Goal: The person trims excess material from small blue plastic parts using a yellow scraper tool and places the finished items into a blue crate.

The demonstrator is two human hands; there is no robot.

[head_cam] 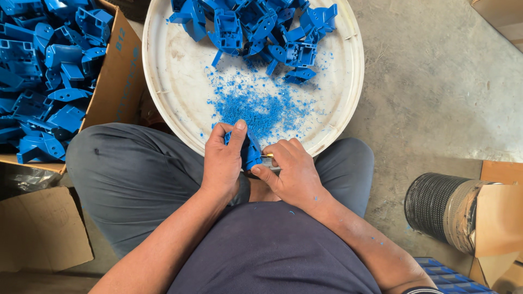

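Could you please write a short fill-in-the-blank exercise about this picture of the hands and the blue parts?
1. The left hand grips a ____ plastic part.
2. Loose parts sit in a round white ____.
3. More parts fill a ____ box on the left.
4. Blue ____ lie scattered in the tray.

Missing words: blue; tray; cardboard; shavings

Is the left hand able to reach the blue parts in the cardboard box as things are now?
Probably yes, but not freely. The cardboard box of blue parts is open on top beside the left knee, with nothing between. However, the left hand is holding a blue part, so it would need to let go first.
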